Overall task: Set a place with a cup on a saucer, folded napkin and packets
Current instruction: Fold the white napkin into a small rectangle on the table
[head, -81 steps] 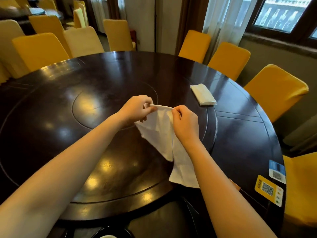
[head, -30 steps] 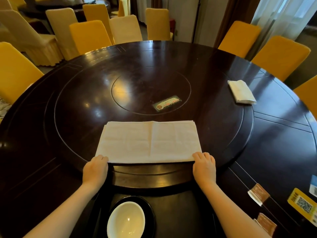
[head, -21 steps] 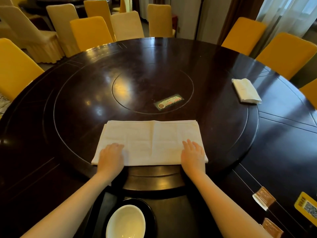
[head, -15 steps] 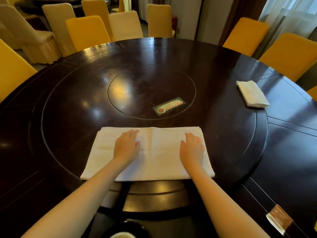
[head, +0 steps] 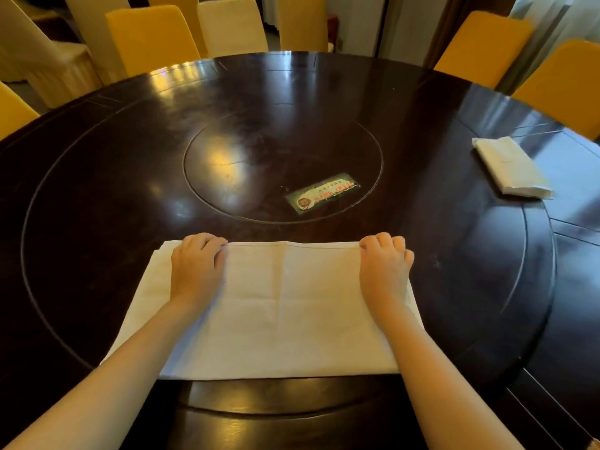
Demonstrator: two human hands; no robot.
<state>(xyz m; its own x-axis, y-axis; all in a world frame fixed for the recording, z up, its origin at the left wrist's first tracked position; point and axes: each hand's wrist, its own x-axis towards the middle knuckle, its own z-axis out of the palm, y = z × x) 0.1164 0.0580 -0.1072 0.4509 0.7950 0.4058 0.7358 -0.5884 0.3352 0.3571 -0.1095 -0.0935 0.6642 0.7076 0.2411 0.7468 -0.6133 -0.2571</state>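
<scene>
Your napkin (head: 285, 306) lies flat and spread wide on the dark round counter (head: 97, 196), on the raised ring closest to you, with its near edge just short of the ring's rim. It is a white rectangle with a crease running down its middle and a fainter one across.

Both your hands are on its far edge. Your left hand (head: 198, 267) sits near the far left corner, palm down on the cloth, with the fingers curled over the edge and gripping it. Your right hand (head: 384, 267) does the same near the far right corner, knuckles up and fingertips tucked over the hem. The edge runs straight and taut between the two hands, and both forearms lie across the cloth.

Beyond the napkin, a small printed card (head: 323, 193) lies inside the inner disc (head: 282, 141) at the counter's centre, well apart from your hands. A second napkin (head: 513, 167), folded into a narrow rectangle, lies far off to your right on the outer band. Yellow and cream covered chairs (head: 152, 37) stand around the far side.
</scene>
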